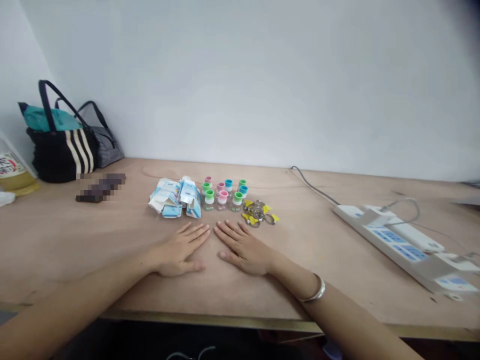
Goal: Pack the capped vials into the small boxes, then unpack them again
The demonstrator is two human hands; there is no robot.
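Note:
My left hand (181, 251) lies flat, palm down, on the wooden table (210, 295), its fingers stretched out. Beside it my right hand (245, 249) rests the same way, with a silver bangle (319, 289) on that arm. Neither hand holds anything. Beyond my left fingertips is a pile of flattened blue and white paper boxes (171, 195). Several small clear bottles with coloured tops, such as a pink-topped bottle (222, 199), stand grouped past both hands. Near my right fingertips lies a heap of metal ring clamps with yellow tabs (258, 212).
A white power strip (397, 245) with plugs and a grey cable (315, 186) lies at the right. On the left are a black striped bag (62, 152), a grey bag (107, 142), a bottle of yellow liquid (17, 172) and a dark, blurred-out object (101, 188).

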